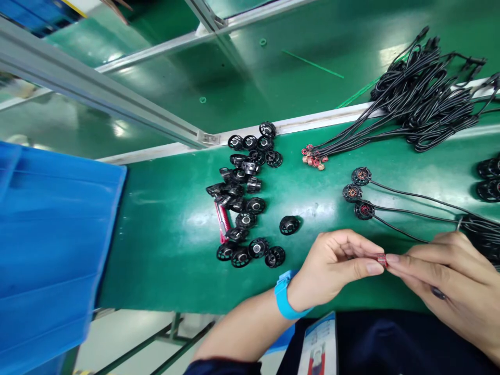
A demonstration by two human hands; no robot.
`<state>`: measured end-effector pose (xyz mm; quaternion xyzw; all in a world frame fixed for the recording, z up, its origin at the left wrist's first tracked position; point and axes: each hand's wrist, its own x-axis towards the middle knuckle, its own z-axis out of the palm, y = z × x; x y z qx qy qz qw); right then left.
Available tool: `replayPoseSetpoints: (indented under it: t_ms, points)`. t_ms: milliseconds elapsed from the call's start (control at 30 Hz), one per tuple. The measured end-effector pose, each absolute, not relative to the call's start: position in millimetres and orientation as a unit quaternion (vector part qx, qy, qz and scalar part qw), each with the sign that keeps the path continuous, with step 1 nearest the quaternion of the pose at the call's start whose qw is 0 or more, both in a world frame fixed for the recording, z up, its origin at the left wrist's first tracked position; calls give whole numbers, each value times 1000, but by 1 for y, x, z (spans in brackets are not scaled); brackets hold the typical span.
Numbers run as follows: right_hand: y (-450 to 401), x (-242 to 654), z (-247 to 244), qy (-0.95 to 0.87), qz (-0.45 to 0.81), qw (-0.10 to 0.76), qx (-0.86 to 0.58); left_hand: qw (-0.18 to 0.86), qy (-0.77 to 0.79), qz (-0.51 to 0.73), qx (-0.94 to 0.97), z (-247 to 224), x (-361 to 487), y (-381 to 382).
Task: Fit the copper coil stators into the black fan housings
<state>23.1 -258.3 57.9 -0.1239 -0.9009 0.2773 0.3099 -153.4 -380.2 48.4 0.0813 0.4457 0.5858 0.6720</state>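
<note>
My left hand (336, 265), with a blue band at the wrist, pinches a small red part (382, 258) between thumb and forefinger. From the other side, my right hand (449, 271) closes its fingertips on the same part. A small dark piece (438, 292) shows below my right fingers; I cannot make out whether it belongs to the red part. Just beyond the hands lie black round housings (361, 176) with red or orange toothed cores and black cables. A single black wheel-like housing (289, 225) rests left of them.
Several black housings (246, 220) cluster mid-table around a red-handled tool (222, 221). Bundled black cables (425, 99) with red toothed ends (314, 156) lie at the back right. A blue bin (58, 250) stands left, and a metal frame post (117, 99) rises behind.
</note>
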Motion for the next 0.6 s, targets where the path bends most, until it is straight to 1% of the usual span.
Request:
replayPoseSetpoints:
  t_ms: [167, 233, 267, 333, 367, 400, 467, 533, 600]
  points:
    - [-258, 21, 55, -911, 257, 305, -106, 655, 453, 592, 125, 47, -151, -381]
    - [-259, 23, 53, -910, 262, 302, -113, 617, 489, 584, 201, 50, -157, -382]
    - [-259, 25, 51, -904, 277, 301, -126, 579, 519, 573, 259, 54, -162, -384]
    - [-257, 29, 49, -872, 346, 305, -164, 456, 599, 523, 400, 64, -179, -389]
    - [-256, 30, 48, -834, 412, 313, -190, 373, 645, 475, 469, 69, -189, -393]
    - [-253, 32, 47, -780, 490, 324, -215, 280, 690, 411, 525, 74, -200, -398]
    - [-246, 32, 47, -654, 624, 350, -245, 113, 761, 278, 574, 79, -223, -409]
    - [-237, 29, 48, -569, 687, 374, -254, 20, 785, 165, 597, 74, -241, -421]
    - [-228, 25, 50, -544, 698, 388, -256, -20, 793, 89, 602, 62, -253, -430]
